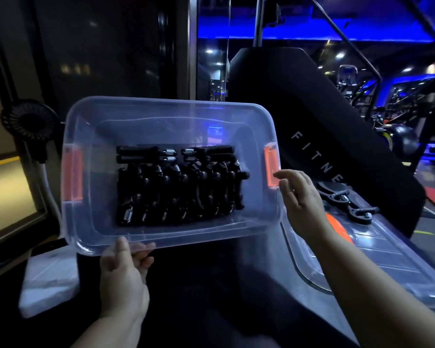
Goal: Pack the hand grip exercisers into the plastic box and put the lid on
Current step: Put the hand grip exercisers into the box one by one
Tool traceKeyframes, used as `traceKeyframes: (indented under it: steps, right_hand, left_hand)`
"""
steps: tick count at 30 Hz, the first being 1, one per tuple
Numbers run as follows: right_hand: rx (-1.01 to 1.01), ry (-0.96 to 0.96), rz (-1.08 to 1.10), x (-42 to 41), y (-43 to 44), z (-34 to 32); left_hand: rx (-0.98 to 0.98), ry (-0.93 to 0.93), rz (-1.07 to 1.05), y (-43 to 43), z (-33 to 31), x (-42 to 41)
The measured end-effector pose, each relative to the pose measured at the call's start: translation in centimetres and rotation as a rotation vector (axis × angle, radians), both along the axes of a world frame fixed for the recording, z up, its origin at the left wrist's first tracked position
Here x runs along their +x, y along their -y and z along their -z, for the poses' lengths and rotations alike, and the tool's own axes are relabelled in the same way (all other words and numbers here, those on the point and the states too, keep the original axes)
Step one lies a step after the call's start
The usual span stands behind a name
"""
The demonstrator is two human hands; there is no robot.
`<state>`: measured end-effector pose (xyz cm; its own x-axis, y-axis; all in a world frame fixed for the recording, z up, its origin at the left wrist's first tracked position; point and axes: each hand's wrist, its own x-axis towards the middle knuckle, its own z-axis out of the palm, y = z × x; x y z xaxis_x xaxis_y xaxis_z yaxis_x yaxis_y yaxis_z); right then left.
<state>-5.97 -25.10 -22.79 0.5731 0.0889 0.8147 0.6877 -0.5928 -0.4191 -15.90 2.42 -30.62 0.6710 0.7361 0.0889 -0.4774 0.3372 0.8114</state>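
Note:
A clear plastic box (146,114) with orange side latches sits tilted toward me, and several black hand grip exercisers (178,187) with steel springs lie packed in rows inside it. My left hand (123,275) grips the box's near rim, thumb on top and fingers underneath. My right hand (301,199) hovers just beside the right orange latch (270,159) with relaxed fingers and holds nothing. The clear lid (377,249) lies flat to the right under my right forearm. Two more black exercisers (344,199) lie loose beyond the lid.
A black padded gym machine marked FITNE (319,116) rises behind the box. A small black fan (29,121) stands at the left. A white packet (48,275) lies at the lower left. Blue-lit gym equipment fills the far right.

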Motion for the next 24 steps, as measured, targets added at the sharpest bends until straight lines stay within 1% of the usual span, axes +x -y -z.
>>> traceKeyframes:
  steps: [2,5,9,13,17,20,24]
  right_hand:
    - [0.003,-0.059,0.036,0.3,1.3,0.5]
    - [0.002,-0.243,0.097,1.0,3.2,1.9]
    - [-0.057,-0.429,0.202,2.0,5.5,3.5]
    - [-0.262,-0.644,0.395,2.5,7.6,5.5]
    - [-0.452,-0.875,0.496,2.5,8.2,7.2]
    - [-0.507,-0.953,0.522,2.4,7.7,7.2]
    - [-0.51,-0.986,0.55,1.9,7.2,7.3]
  left_hand:
    - [-0.003,0.014,0.002,0.0,0.1,0.0]
    - [0.036,0.021,0.005,0.1,0.4,-0.1]
    - [0.084,0.03,-0.005,0.1,0.5,0.1]
    - [0.106,0.038,-0.015,0.0,0.7,0.5]
    - [0.093,0.043,-0.018,-0.1,0.8,0.7]
    - [0.094,0.049,-0.011,-0.2,1.0,0.7]
    - [0.097,0.049,0.004,-0.4,1.1,0.7]
